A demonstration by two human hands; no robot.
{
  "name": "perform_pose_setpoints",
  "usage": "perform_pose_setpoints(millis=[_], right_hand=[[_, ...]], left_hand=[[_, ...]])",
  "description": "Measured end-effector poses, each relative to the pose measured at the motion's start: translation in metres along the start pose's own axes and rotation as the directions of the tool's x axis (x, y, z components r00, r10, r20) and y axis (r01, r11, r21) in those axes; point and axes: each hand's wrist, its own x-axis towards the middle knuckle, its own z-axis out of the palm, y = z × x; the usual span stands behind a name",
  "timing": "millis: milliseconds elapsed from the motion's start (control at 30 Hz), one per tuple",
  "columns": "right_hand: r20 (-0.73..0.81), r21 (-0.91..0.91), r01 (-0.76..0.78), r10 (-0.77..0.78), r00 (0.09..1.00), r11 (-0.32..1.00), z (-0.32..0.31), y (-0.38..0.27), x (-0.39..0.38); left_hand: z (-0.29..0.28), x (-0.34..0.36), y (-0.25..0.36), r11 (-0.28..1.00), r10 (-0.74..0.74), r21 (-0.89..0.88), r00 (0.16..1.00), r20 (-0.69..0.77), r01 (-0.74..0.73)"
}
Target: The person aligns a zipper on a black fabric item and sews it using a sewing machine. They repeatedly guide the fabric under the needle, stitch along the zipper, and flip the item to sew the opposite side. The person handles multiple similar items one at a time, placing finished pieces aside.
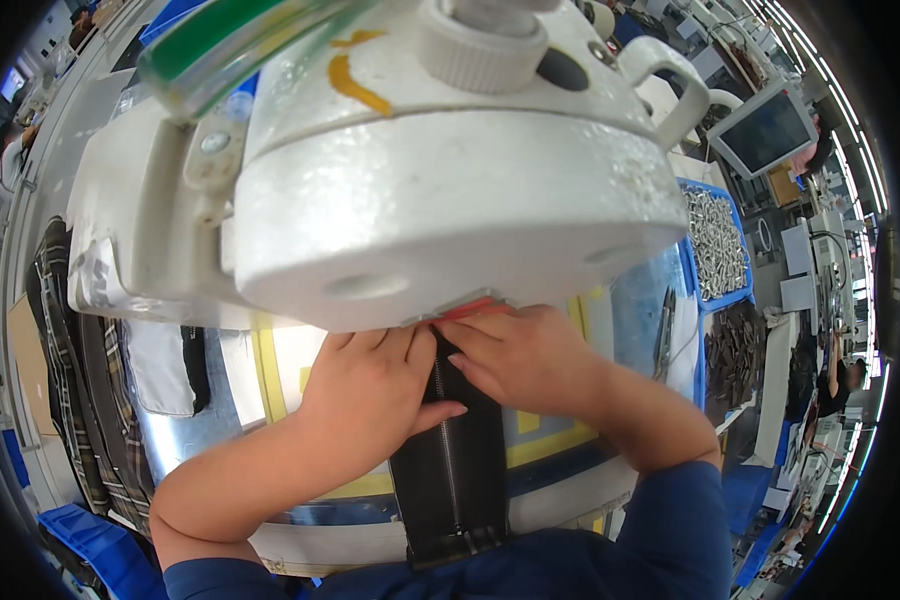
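Observation:
A black fabric strip with a metal zipper [453, 480] runs from my lap toward the underside of a white sewing machine head [460, 190]. My left hand [375, 385] lies on the strip's left side, its thumb stretched across the zipper and its fingertips reaching under the machine head. On the other side my right hand [520, 355] rests on the fabric, fingers extended forward, the thumb slightly apart from the index finger. Both hands press down on the strip rather than wrap round it. A red part [467, 308] shows at the fingertips. The machine head hides the needle area.
Plaid and dark fabric [105, 400] hangs at the left, above a blue bin [100, 550]. At the right are tweezers [664, 335], a blue tray [688, 260] of metal pieces, and a heap of dark pieces [735, 355]. A screen [765, 130] stands beyond.

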Motion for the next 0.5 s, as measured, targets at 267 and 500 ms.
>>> perform_pose_setpoints(millis=[267, 500], right_hand=[[0.007, 0.023, -0.022, 0.022, 1.000, 0.999, -0.004, 0.000, -0.001], [0.176, -0.025, -0.071, 0.075, 0.982, 0.997, -0.033, 0.000, -0.009]], left_hand=[[0.000, 0.002, 0.000, 1.000, 0.020, -0.015, 1.000, 0.003, -0.019], [0.012, 0.002, 0.008, 0.996, 0.087, 0.002, 0.996, 0.025, -0.088]])
